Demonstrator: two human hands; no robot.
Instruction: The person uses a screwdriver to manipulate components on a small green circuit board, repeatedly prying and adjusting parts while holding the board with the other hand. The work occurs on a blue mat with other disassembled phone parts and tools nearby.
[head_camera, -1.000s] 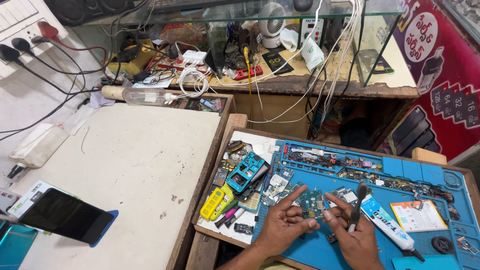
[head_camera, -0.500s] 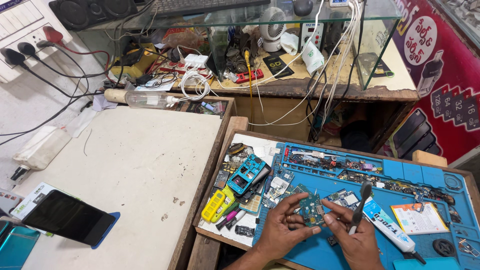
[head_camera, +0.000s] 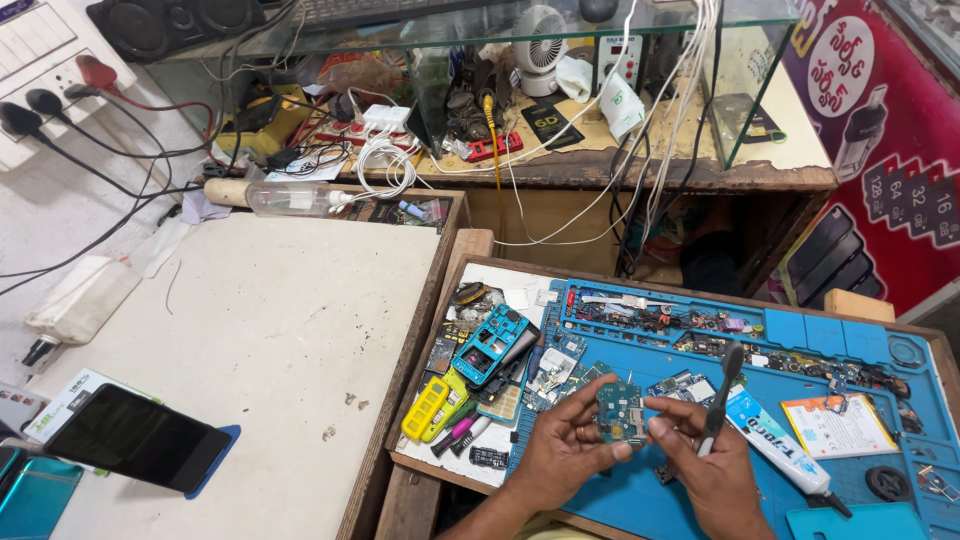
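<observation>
My left hand (head_camera: 563, 452) holds a small green circuit board (head_camera: 620, 412) by its lower left edge, just above the blue work mat (head_camera: 640, 495). My right hand (head_camera: 712, 470) pinches the board's right edge with thumb and forefinger and also grips a black-handled tool (head_camera: 722, 398) that points up and away. Both hands meet at the board near the front edge of the mat.
A white glue tube (head_camera: 775, 445) lies right of my hands. Phone frames, a yellow part (head_camera: 427, 407) and loose boards crowd the tray's left side. A dark phone (head_camera: 138, 437) rests on the pale counter (head_camera: 270, 330). Cables hang from the cluttered glass shelf (head_camera: 560, 150) behind.
The circuit board has been lifted and turned between my two hands, now held more upright. The view has shifted slightly; my hands stay in the same area of the mat.
</observation>
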